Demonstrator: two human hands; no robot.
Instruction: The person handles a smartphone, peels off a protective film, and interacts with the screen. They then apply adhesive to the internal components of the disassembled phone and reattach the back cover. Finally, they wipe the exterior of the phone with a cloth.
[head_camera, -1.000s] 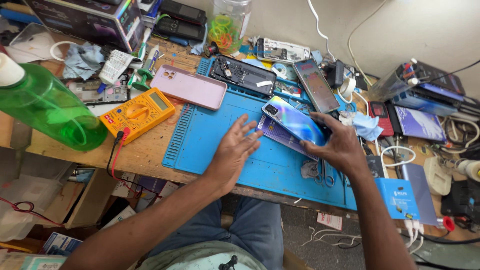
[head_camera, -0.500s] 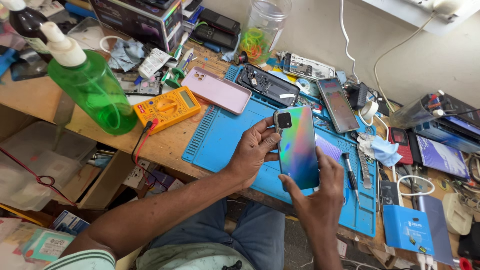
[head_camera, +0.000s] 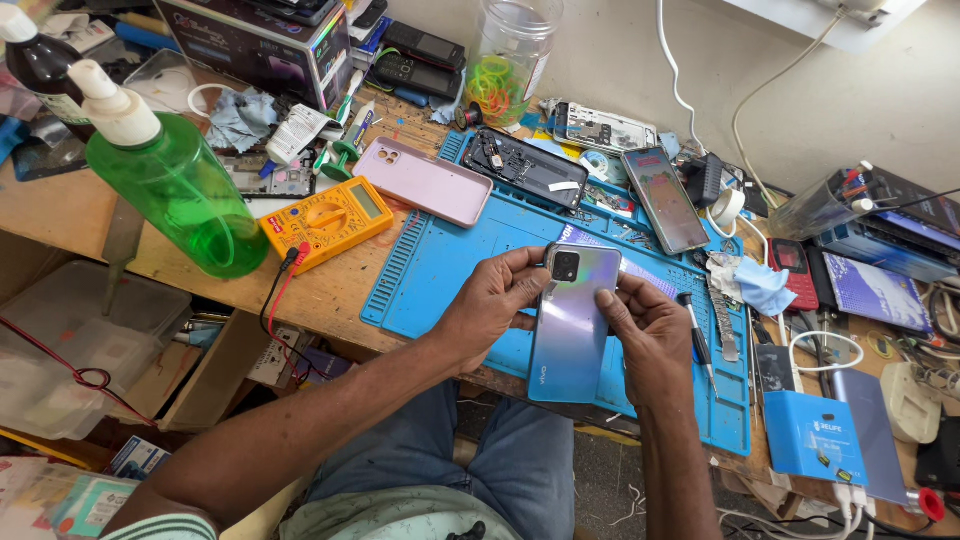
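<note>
Moved: phone (head_camera: 575, 320) now lifted back-up over the blue mat (head_camera: 450, 265), no longer tilted on edge.
Hands: left hand (head_camera: 495, 300) and right hand (head_camera: 640, 335) clamped on its edges.
Risk: smooth back could slip from the fingertips onto the bench (head_camera: 320, 290).
Hidden: screen side faces away.

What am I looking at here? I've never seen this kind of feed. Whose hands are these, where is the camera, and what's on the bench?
There is no machine: a person works bare-handed, and the one camera sits on their head, looking down. The left hand and right hand both hold an iridescent phone, back side up, above a blue work mat. On the mat lie a pink phone and an opened dark phone. To the left on the wooden bench stand a yellow multimeter and a green bottle.
</note>
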